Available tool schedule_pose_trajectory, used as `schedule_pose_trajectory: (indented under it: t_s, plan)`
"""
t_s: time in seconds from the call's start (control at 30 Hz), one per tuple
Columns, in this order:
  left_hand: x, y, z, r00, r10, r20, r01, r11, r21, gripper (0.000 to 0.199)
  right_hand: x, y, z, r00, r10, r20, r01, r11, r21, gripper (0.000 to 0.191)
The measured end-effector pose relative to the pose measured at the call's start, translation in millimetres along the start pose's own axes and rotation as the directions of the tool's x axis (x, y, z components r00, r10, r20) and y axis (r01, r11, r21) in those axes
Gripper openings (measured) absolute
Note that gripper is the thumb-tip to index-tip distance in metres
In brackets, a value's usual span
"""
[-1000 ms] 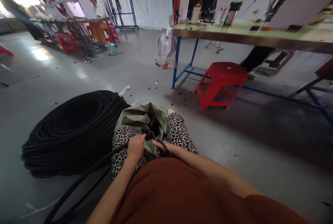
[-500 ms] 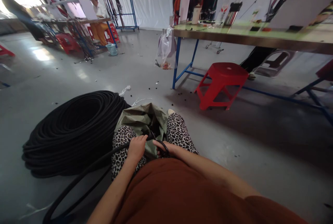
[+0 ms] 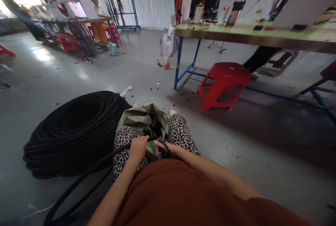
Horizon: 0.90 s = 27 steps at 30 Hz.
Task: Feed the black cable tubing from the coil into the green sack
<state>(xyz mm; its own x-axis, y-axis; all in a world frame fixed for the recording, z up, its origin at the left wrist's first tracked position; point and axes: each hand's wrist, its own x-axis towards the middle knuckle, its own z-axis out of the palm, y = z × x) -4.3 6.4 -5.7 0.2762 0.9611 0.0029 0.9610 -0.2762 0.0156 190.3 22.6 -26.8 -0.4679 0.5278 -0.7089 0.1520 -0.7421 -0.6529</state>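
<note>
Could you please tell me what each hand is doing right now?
Left hand: closed, gripping the black cord near its end.
Right hand: closed on the black-handled scissors.

Left hand [image 3: 138,148] closed, right hand [image 3: 166,149] curled (low), forearms converging

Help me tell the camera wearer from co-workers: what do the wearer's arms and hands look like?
The left hand and right hand are ungloved, with no watch or bracelet showing. Both forearms are bare. A plain rust-brown top has a sleeve stopping around the right elbow; the left sleeve is out of view.
</note>
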Motion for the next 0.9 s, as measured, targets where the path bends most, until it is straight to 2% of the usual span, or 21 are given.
schedule_pose_trajectory:
  t_s: [0.1,0.3,0.6,0.9]
  plan:
    - [-0.3,-0.7,0.2,1.0,0.002,-0.01,-0.002,1.0,0.005,0.04,-1.9,-2.4,1.2,0.999,0.024,-0.029,-0.026,0.997,-0.067,0.05]
    - [1.2,-0.6,0.1,1.0,-0.012,0.008,0.012,1.0,0.012,0.04,-7.4,-6.0,3.4,0.997,-0.022,-0.076,0.009,0.986,-0.165,0.054]
    - [1.0,-0.7,1.1,1.0,-0.02,-0.017,0.02,1.0,0.013,0.04,-12.5,-9.6,5.8,0.984,-0.073,-0.16,0.022,0.953,-0.301,0.05]
    - [1.9,-2.3,7.7,0.999,-0.021,-0.037,0.022,1.0,0.015,0.04,-14.5,-13.2,7.1,0.971,-0.167,-0.17,0.051,0.842,-0.537,0.054]
